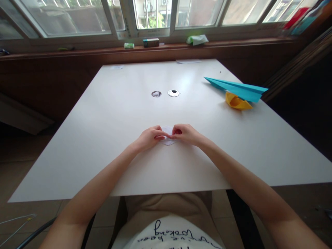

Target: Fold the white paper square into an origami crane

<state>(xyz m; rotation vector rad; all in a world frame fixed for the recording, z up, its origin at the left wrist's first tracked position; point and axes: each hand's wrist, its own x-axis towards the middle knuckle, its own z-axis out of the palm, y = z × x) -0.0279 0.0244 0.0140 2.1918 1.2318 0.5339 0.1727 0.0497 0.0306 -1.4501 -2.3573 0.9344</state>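
Head view, downward across table (114, 107)

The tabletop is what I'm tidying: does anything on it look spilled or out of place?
Perhaps the blue paper plane: its tail seems to overhang the right edge of the tabletop. Nothing looks spilled.

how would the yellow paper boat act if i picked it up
The yellow paper boat looks like thin folded sheet, so probably light for its size. Its open hollow suggests the sides would give if squeezed; its creases may help it hold shape.
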